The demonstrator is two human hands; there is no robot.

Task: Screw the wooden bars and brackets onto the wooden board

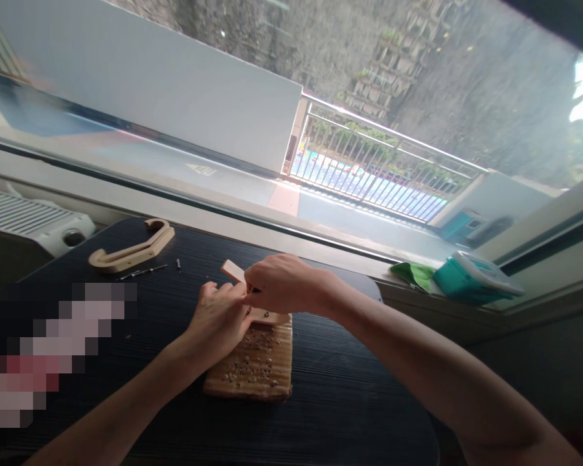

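My left hand (221, 317) and my right hand (284, 283) meet over a small pale wooden piece (233, 270) at the middle of a dark table (344, 401). The left hand's fingers curl around the piece and press it down. My right hand is closed in a pinch above it; a thin dark tip shows at its fingers, too small to name. Under both hands lies a cardboard pad (255, 372) strewn with several small screws or chips.
A curved wooden hook-shaped part (131, 249) lies at the table's far left, with a thin metal pin (143, 272) and a tiny screw (178, 263) beside it. On the windowsill sit a teal box (471, 278) and a green cloth (415, 273). A white radiator (29, 220) stands left.
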